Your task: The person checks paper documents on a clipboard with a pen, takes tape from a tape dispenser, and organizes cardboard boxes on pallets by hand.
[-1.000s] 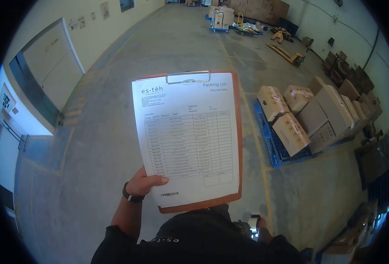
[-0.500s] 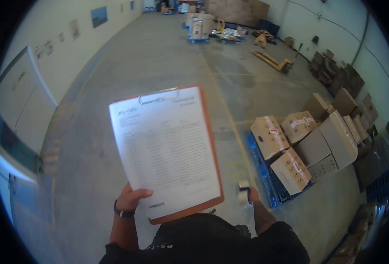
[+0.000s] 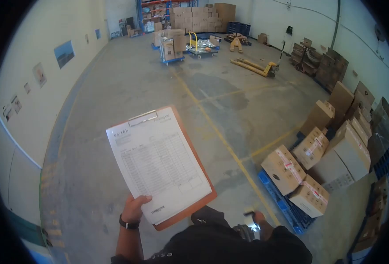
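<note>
My left hand grips the lower left edge of an orange-brown clipboard, its thumb lying over the front. A printed packing list, with a table and a barcode near the bottom, is under the metal clip. Low at my right side, my right hand is closed round what looks like a tape dispenser, with a dark part and a shiny, glaring part. Its details are blurred and partly hidden by my body. To the right of that hand, taped cardboard boxes sit on a blue pallet.
Open cartons stand beside the taped boxes. Ahead are a yellow pallet jack, a loaded blue cart and a yellow-handled trolley. Stacked boxes line the back. A yellow line crosses the floor; a wall runs along the left.
My view has tilted up and shifted, showing more of the back of the hall. The clipboard sits lower and more tilted. My right hand, still holding its thing, appears lower.
</note>
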Tool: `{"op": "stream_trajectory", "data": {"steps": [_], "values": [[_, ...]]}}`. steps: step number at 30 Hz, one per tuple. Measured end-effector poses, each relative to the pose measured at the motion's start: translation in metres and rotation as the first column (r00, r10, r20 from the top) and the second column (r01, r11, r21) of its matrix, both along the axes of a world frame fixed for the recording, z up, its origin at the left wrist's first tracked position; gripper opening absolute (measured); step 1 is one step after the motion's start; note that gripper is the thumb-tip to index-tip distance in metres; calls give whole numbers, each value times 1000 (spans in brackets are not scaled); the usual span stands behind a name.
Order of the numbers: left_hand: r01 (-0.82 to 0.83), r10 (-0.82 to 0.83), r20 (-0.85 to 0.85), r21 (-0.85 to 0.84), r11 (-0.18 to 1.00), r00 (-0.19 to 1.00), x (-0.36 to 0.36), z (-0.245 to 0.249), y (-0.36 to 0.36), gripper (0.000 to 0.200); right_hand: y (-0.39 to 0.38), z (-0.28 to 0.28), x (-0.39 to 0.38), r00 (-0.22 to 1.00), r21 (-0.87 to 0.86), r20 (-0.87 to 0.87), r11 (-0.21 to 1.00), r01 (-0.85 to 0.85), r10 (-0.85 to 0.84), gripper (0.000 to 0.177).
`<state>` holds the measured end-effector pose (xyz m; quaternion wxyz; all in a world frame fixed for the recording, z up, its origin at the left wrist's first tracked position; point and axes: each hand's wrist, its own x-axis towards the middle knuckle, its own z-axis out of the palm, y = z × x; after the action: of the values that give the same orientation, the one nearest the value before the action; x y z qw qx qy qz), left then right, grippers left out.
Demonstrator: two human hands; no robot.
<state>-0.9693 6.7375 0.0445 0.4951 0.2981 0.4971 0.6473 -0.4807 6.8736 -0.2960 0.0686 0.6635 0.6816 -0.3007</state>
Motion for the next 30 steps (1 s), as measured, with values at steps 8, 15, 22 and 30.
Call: {"op": "stream_trajectory", "data": {"steps": [8,15,22,30], "values": [[-54,53,46,10,999,998,-138,-28,198,57,115,-69,-45,931,-225,307,935,274,-199,43],[-177,177,67,3,984,982,-250,-35,326,63,420,22,-289,999,77,33,996,-43,41,32],[-266,260,106,48,963,960,-380,-64,464,59,668,36,-508,908,423,-299,894,-150,294,20],[-169,169,31,8,986,985,-566,-28,662,55,700,-35,-578,980,121,-161,988,-95,114,27]]}}
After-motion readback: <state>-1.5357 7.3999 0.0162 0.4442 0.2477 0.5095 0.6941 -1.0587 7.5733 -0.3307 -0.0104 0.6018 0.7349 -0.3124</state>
